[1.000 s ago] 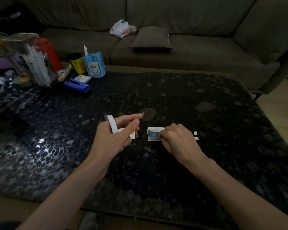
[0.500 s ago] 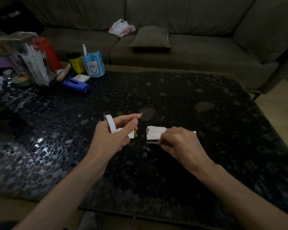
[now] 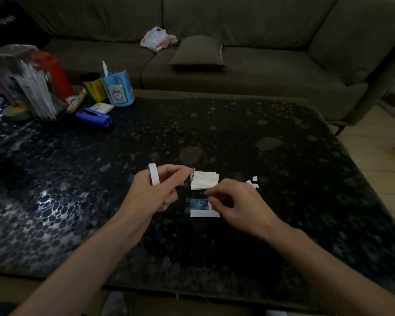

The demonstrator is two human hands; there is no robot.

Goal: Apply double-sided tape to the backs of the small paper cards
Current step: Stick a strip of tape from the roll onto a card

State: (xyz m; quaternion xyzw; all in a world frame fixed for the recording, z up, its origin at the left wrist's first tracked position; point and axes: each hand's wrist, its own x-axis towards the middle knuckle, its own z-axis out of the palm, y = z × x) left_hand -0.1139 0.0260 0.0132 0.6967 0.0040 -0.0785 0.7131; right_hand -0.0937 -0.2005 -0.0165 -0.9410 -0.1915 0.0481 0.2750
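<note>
Left hand (image 3: pixel 155 195) has the tape roll (image 3: pixel 154 177) in a curled grip, handy for dispensing; right hand (image 3: pixel 235 206) seems to pinch one card (image 3: pixel 202 208), probably to flip its back up.

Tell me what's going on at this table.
A person is working on small cards. The left hand grips the tape. The right hand pinches the edge of one card lying picture side up on the table, just nearer than the stack, whose top shows text. White scraps lie right of the stack.
</note>
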